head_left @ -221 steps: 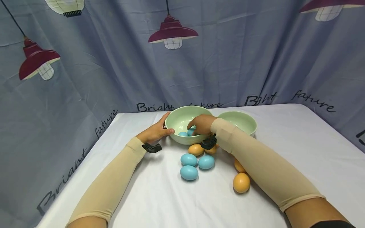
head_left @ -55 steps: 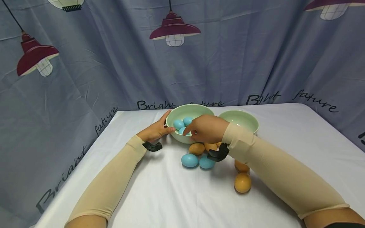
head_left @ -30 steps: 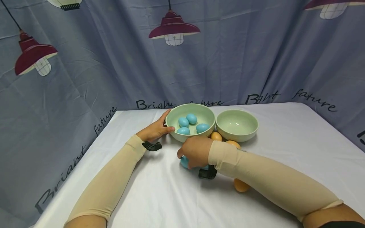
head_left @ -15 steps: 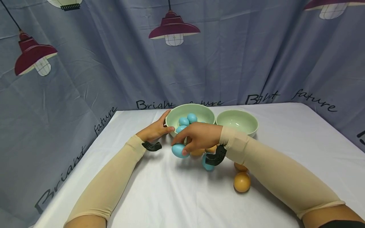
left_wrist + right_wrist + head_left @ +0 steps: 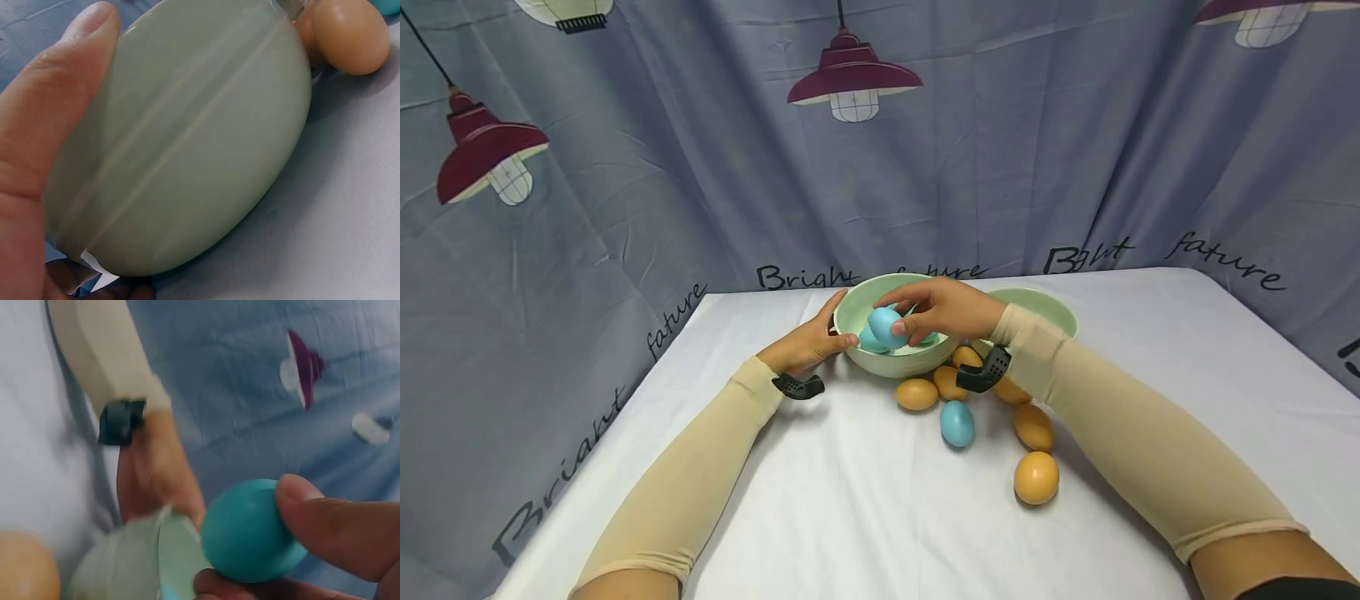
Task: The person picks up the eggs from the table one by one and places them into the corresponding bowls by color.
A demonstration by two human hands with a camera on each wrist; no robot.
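One blue egg (image 5: 886, 327), pinched in the right hand (image 5: 951, 310), lies left of that palm, over the left bowl (image 5: 898, 365); left hand (image 5: 805, 343) grips the bowl's left side. Long axis hard to judge.

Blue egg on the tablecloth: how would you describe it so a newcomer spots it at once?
On the white tablecloth, find the green bowl gripped by the left hand. Nearer the camera than that bowl, several orange eggs lie scattered, with the blue egg among them. It is the only visible blue one resting on the cloth.
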